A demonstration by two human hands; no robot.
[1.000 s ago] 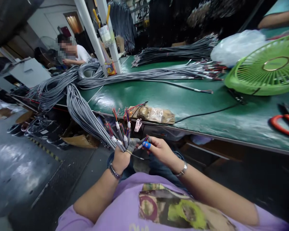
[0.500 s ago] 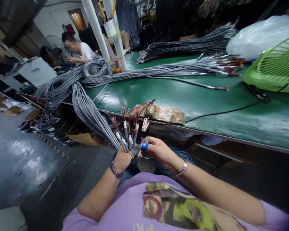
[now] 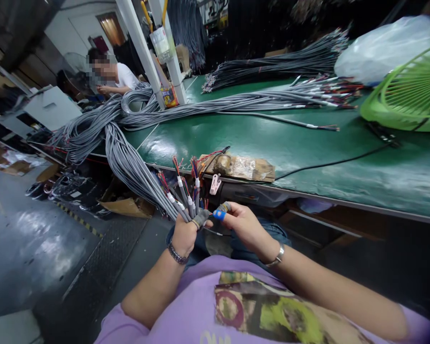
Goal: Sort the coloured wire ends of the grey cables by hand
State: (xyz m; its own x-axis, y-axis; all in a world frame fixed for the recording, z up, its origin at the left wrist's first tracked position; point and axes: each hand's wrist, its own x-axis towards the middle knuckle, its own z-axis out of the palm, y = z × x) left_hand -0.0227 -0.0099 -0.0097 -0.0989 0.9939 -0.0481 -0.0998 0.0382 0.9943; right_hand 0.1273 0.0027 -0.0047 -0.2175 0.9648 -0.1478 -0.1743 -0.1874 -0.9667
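My left hand [image 3: 188, 231] is closed round several grey cables [image 3: 184, 206], a dark finger cot on its thumb. The cables' stripped ends stand up, with thin red, blue and other coloured wires [image 3: 177, 165] fanning out above white sleeves. Just to the right, my right hand [image 3: 241, 222] pinches with thumb and forefinger, a blue band on the thumb. A thin dark wire seems to run from the left thumb to this pinch; its tip is hidden by the fingers. The cables trail back to a big grey bundle [image 3: 129, 165] hanging over the bench edge.
On the green bench [image 3: 186, 138] lie long grey cables [image 3: 236, 102], darker cables [image 3: 272, 71] and a taped wooden board [image 3: 251, 168]. A pink clip [image 3: 215, 184] hangs at the edge. A green fan [image 3: 408, 95] stands right. Another person [image 3: 120, 79] sits at the far left.
My right hand has moved slightly right, away from the left, widening the gap between them. The left hand with its cables has shifted a little left. The view has tilted slightly.
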